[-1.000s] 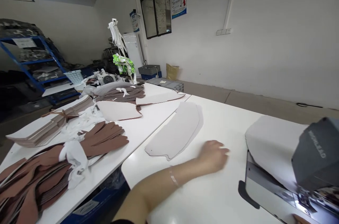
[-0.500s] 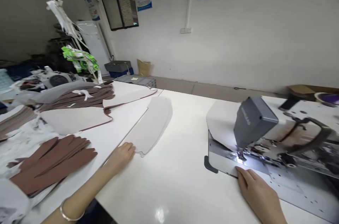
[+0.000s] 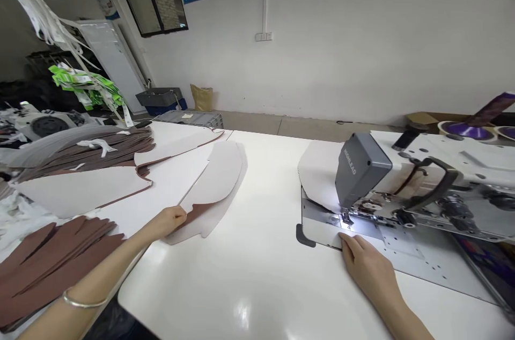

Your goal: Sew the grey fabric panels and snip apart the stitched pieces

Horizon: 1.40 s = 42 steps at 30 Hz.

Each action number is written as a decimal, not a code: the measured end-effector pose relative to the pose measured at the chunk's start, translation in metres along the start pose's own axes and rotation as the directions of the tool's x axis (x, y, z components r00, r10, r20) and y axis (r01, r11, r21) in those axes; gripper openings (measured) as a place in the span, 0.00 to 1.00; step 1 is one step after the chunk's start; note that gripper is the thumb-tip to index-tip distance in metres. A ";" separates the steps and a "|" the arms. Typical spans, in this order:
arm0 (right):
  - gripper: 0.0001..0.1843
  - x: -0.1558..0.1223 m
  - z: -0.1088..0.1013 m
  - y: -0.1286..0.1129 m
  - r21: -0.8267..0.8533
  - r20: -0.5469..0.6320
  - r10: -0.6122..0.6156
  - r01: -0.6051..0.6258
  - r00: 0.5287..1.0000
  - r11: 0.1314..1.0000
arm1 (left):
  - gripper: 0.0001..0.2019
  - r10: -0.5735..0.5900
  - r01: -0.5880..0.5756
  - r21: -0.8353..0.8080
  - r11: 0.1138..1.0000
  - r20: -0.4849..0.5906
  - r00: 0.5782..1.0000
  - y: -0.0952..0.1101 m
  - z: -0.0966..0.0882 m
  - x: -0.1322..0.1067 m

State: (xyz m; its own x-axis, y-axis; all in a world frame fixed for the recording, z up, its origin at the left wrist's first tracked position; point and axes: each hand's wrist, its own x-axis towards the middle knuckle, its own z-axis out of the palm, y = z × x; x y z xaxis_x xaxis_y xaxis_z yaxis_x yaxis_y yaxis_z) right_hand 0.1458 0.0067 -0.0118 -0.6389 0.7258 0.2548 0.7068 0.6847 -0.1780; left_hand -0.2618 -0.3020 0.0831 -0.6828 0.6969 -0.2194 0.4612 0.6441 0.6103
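My left hand is closed in a pinch on the near corner of a pale fabric piece. That corner is raised, showing a brown underside, over another pale piece on the white tabletop. My right hand rests at the front edge of the metal sewing plate, just in front of the lit needle area. Its fingers are bent and close together; anything under them is hidden. The sewing machine stands beyond this hand, with a pale rounded fabric piece reaching its presser foot.
Brown cut pieces lie in a pile at left. Behind them are pale panels and a thick stack of layers. Green-and-white labels hang from a stand. Purple thread cones are at right, and grey crates stand beyond the table.
My left hand has lifted and drawn back the near corner of the upper fabric piece, separating it from the one below. My right hand remains at the plate edge. The view has turned slightly right.
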 end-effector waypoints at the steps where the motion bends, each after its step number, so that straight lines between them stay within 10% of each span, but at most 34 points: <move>1: 0.21 0.000 0.001 0.000 0.004 -0.011 -0.004 0.004 1.000 1.000 | 0.12 -0.033 0.032 -0.018 0.999 -0.023 0.999 0.005 -0.007 0.003; 4: 0.22 0.000 -0.002 -0.004 0.070 -0.089 -0.046 0.052 0.995 0.996 | 0.13 -0.056 0.049 -0.050 0.998 -0.140 0.989 0.039 -0.029 0.013; 7: 0.22 0.004 -0.017 -0.023 0.293 -0.115 -0.095 0.125 0.989 0.948 | 0.12 0.157 -0.182 -0.072 0.981 -0.270 0.950 0.105 -0.024 0.017; 10: 0.22 0.011 -0.038 -0.055 0.632 0.099 -0.094 0.010 0.991 0.775 | 0.11 0.507 -0.510 -0.026 0.860 -0.079 0.858 0.176 0.035 0.009; 12: 0.25 0.017 -0.048 -0.072 0.773 0.277 -0.051 -0.191 0.959 0.606 | 0.13 0.606 -0.608 -0.024 0.794 0.121 0.786 0.210 0.095 -0.001; 14: 0.25 0.019 -0.051 -0.078 0.728 0.367 0.024 -0.303 0.930 0.614 | 0.14 0.621 -0.631 -0.077 0.772 0.309 0.721 0.227 0.151 -0.012; 18: 0.12 0.011 -0.048 -0.058 0.232 0.342 0.242 -0.331 0.908 0.915 | 0.14 0.668 -0.648 -0.276 0.710 0.558 0.493 0.231 0.210 -0.015; 22: 0.12 0.008 -0.050 -0.033 0.012 0.370 0.247 -0.271 0.896 0.963 | 0.16 0.733 -0.791 -0.017 0.612 0.387 0.559 0.230 0.230 0.003; 28: 0.13 0.023 -0.053 -0.029 -0.091 0.316 0.309 -0.296 0.897 0.951 | 0.29 0.834 -0.860 0.401 0.316 0.314 0.453 0.237 0.265 0.021; 35: 0.15 0.012 -0.037 -0.033 -0.174 0.270 0.279 -0.238 0.922 0.955 | 0.22 0.839 -0.849 0.425 0.315 0.293 0.458 0.258 0.266 0.029; 42: 0.13 0.008 -0.021 -0.016 -0.120 0.151 0.324 -0.308 0.934 0.944 | 0.20 0.910 -0.899 0.357 0.254 0.227 0.347 0.251 0.292 0.035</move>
State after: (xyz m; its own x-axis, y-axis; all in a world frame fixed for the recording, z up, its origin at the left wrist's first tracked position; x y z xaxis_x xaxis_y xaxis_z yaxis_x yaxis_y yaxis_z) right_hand 0.1360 0.0000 0.0128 -0.4137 0.9097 0.0363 0.9003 0.4147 -0.1321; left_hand -0.0044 -0.0236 0.0069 0.3110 0.8996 0.3064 0.9333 -0.3500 0.0802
